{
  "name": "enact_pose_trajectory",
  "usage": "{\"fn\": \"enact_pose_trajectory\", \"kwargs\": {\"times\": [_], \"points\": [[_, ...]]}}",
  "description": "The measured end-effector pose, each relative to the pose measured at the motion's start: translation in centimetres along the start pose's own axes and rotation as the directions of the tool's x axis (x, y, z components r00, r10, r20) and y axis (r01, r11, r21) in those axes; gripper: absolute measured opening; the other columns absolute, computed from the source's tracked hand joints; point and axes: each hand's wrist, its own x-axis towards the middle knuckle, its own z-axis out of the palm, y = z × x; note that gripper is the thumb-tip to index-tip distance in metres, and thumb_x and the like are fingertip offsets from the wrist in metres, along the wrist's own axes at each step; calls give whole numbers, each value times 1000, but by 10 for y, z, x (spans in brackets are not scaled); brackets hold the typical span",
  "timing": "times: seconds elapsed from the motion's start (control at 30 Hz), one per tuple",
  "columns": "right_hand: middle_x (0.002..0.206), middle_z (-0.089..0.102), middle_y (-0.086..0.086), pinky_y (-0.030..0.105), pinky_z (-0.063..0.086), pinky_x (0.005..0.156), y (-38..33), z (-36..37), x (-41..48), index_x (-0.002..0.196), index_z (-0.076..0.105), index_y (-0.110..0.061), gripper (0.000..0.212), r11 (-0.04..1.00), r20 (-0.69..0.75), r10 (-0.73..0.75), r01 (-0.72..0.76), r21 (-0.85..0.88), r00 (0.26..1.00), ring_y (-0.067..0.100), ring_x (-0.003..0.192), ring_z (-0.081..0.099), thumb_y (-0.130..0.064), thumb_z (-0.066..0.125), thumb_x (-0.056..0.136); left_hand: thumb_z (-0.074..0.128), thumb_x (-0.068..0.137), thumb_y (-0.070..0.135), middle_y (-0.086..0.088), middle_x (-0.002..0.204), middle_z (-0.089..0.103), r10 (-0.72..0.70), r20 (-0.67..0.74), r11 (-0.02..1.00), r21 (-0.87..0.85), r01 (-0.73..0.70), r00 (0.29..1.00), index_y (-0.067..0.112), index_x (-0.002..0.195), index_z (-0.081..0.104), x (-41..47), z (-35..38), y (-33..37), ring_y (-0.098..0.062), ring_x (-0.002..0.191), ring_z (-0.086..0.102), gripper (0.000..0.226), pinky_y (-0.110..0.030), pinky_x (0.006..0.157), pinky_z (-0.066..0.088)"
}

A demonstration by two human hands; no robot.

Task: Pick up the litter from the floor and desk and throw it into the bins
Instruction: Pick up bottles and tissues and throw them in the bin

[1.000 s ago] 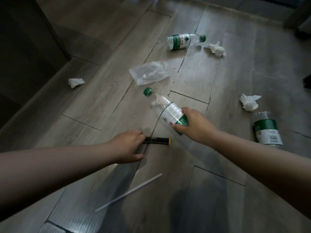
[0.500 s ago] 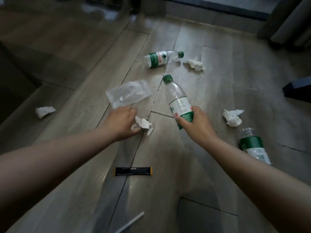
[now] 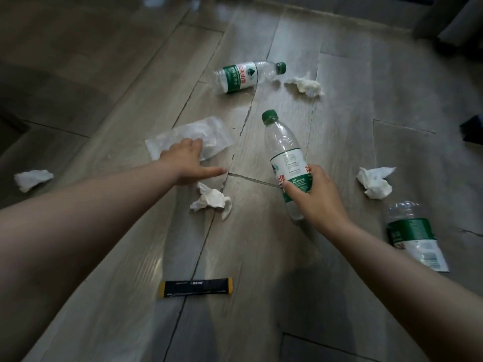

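My right hand (image 3: 315,199) grips a clear plastic bottle (image 3: 286,155) with a green cap and a green and white label, held tilted above the floor. My left hand (image 3: 187,160) reaches over a clear plastic bag (image 3: 217,135) lying flat on the floor; its straight fingers touch the bag's near edge and the thumb sticks out to the right. A crumpled white tissue (image 3: 211,201) lies just below that hand. A second bottle (image 3: 247,75) lies on its side farther off, with another tissue (image 3: 305,84) next to it.
More litter on the grey wood floor: a tissue (image 3: 376,181) and a capless bottle (image 3: 413,236) at the right, a tissue (image 3: 32,178) at the far left, a black and yellow sachet (image 3: 196,287) near me. A dark object (image 3: 473,129) sits at the right edge.
My left hand has left the black sachet, passed the crumpled tissue and reached forward onto the plastic bag. The view has moved forward; the right hand keeps the bottle.
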Motion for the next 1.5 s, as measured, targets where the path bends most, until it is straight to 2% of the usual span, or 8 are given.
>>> {"fn": "enact_pose_trajectory", "kwargs": {"times": [0.17,0.37,0.57,0.7,0.8,0.87,1.17,1.5], "points": [[119,56,6,45,55,82,5,-1,-9,128,46,-18,53,999,18,-18,19,-36,1000,21,102,58,-45,63,85,43,69,84,-11,146,37,74,15,993,-94,-72,997,15,140,36,-23,7,8,-30,129,39,100,-46,104,38],[119,56,6,45,55,82,-1,-10,-20,127,47,-17,53,997,19,-39,40,-73,999,21,101,59,-44,65,84,48,74,78,-7,145,39,132,39,981,-145,-125,990,16,138,41,-66,15,11,-27,131,38,90,-42,106,36],[112,60,4,45,54,78,-12,-20,-40,122,50,-19,49,991,12,-69,70,-116,998,20,94,60,-43,66,83,54,76,72,-6,155,23,207,54,968,-153,-197,977,12,147,28,-101,28,21,-24,139,30,96,-38,114,29],[104,58,1,40,55,72,-14,-27,-58,118,53,-18,43,990,13,-87,88,-108,996,15,86,59,-37,68,83,57,78,67,-3,161,2,268,82,958,-125,-257,960,20,153,4,-109,36,32,-24,148,7,104,-43,120,14],[104,58,2,42,55,74,-14,-32,-69,118,53,-16,43,992,21,-72,74,-106,997,17,86,59,-37,68,83,55,78,70,-3,161,1,297,162,953,1,-301,941,35,152,7,-108,41,45,-27,148,4,95,-53,117,16],[105,58,2,40,54,74,-14,-34,-73,119,53,-15,45,989,22,-74,76,-127,997,17,88,58,-38,68,83,54,77,72,-3,161,4,305,194,947,46,-319,932,36,151,11,-112,47,49,-28,148,5,93,-54,116,17],[109,59,5,38,55,72,-14,-40,-95,123,50,-14,53,984,60,-42,51,-170,997,18,88,60,-43,68,83,56,66,82,1,159,6,376,256,919,24,-394,891,34,149,18,-183,64,23,-25,147,2,104,-47,118,19],[112,60,7,45,53,80,-30,-32,-115,124,50,-12,55,970,99,-87,107,-220,991,23,93,60,-45,67,83,69,51,79,4,156,-26,310,377,927,81,-365,873,32,151,-9,-247,95,9,-33,143,-25,135,-61,116,5]]}}
